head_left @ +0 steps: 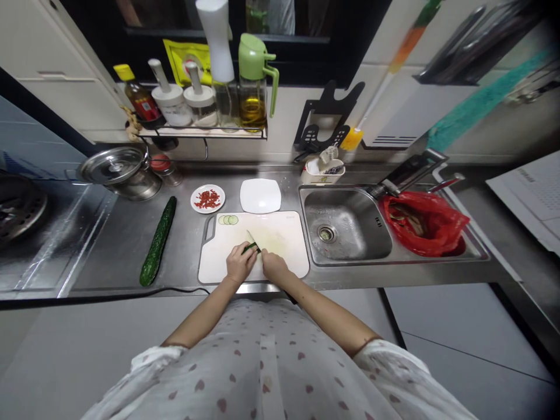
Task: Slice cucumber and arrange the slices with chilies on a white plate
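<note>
A white cutting board (286,230) lies on the steel counter in front of me. My left hand (239,263) is closed on a small green cucumber piece (249,247) on the board. My right hand (273,266) is wrapped round a knife (252,238) whose blade meets the cucumber piece. A few cucumber slices (228,220) lie at the board's far left corner. A whole cucumber (158,240) lies on the counter to the left of the board.
Behind the board stand a small plate of red chili pieces (207,199) and an empty white plate (260,195). A sink (345,224) is to the right, with a red bag (424,221) beside it. A lidded pot (120,169) and a condiment rack (201,99) stand at the back left.
</note>
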`<state>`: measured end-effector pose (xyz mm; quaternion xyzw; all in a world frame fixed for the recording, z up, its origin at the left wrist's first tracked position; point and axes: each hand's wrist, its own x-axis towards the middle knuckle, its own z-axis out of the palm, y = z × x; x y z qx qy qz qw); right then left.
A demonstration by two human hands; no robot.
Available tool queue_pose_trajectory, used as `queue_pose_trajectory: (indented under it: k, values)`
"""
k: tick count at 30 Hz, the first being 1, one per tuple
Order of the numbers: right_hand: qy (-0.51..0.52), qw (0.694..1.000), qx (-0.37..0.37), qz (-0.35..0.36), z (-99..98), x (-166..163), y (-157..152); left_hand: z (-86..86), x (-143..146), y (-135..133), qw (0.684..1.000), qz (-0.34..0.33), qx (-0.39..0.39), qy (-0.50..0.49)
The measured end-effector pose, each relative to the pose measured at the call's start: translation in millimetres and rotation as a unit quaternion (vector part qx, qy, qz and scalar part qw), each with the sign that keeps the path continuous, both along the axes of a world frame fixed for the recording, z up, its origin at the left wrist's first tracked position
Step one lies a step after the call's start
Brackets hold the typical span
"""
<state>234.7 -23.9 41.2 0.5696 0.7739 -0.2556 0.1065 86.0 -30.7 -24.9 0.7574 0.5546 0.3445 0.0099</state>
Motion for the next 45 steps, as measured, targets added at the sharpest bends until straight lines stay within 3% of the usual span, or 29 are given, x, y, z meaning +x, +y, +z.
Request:
queue_pose_trajectory:
  k: [10,28,45]
  values:
    - [0.001,1.000,-0.006,0.015,6.7,-1,2,-0.9,0,-1,1.000,0.004,-0.013,-0.001]
    - [0.010,0.999,-0.016,-0.035,11.3,-17,12,-4.0,-1,-1,1.000,0.005,-0.015,-0.004]
    - [-0.037,0.999,-0.020,-0.019,14.4,-4,-13,-2.8,-1,-1,1.000,0.002,-0.015,-0.009]
